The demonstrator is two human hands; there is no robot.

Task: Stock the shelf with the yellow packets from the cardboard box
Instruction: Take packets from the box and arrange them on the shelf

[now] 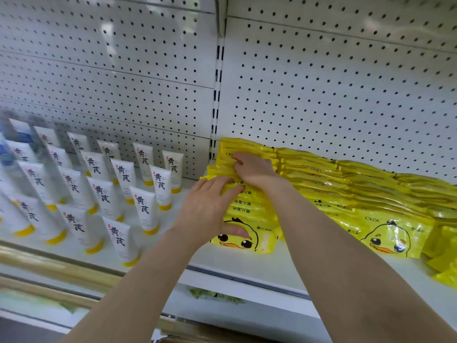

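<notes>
Yellow packets with a duck face stand in rows on the white shelf. The left row is between my hands. My left hand lays its fingers over the tops of the front packets, and its thumb presses the face of the front packet, clasping them. My right hand is farther back, its fingers curled over the tops of the rear packets. A second row stands to the right. A brown cardboard edge shows at the bottom of the view.
White tubes with yellow caps fill the shelf to the left, close to my left forearm. A white pegboard backs the shelf. More yellow packets lie at the far right. Green items sit on the shelf below.
</notes>
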